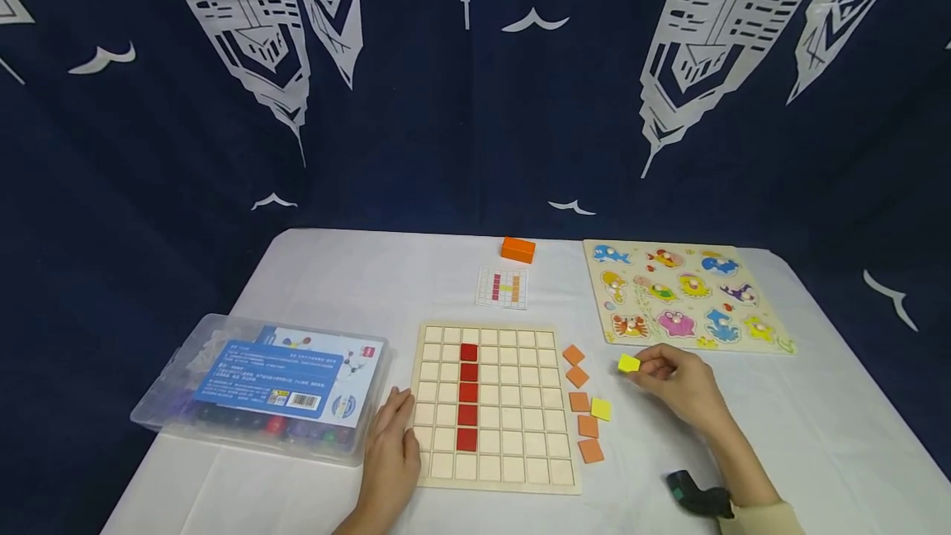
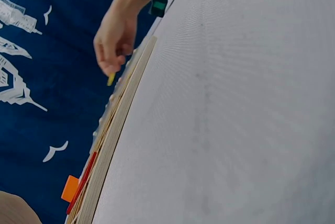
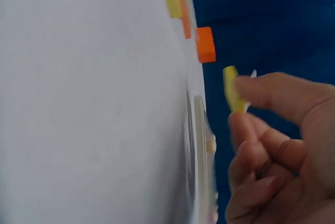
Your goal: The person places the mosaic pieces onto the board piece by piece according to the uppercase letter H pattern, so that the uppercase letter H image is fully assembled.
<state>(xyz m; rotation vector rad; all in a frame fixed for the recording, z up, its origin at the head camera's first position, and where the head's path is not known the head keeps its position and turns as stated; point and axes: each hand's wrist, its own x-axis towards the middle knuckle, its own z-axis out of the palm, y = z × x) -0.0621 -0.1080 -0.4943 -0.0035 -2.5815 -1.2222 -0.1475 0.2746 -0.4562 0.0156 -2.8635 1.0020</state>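
A wooden grid board (image 1: 520,473) lies on the table, with a column of several red square tiles (image 1: 468,393) in its third column. My left hand (image 1: 390,452) rests at the board's left edge, its fingers nearly straight. Off the board's right side, my right hand (image 1: 683,386) pinches a yellow square tile (image 1: 628,363) between thumb and fingers, clear of the table in the right wrist view. Several orange tiles (image 1: 579,402) lie in a rough line beside the board. Another yellow tile (image 1: 601,409) sits just right of them.
Behind the board lies a pattern card (image 1: 502,288) showing a coloured grid figure, and beyond it an orange block (image 1: 518,250). A sea-animal peg puzzle (image 1: 691,295) occupies the back right. At left stands a clear plastic case (image 1: 260,386) with a blue-and-white label.
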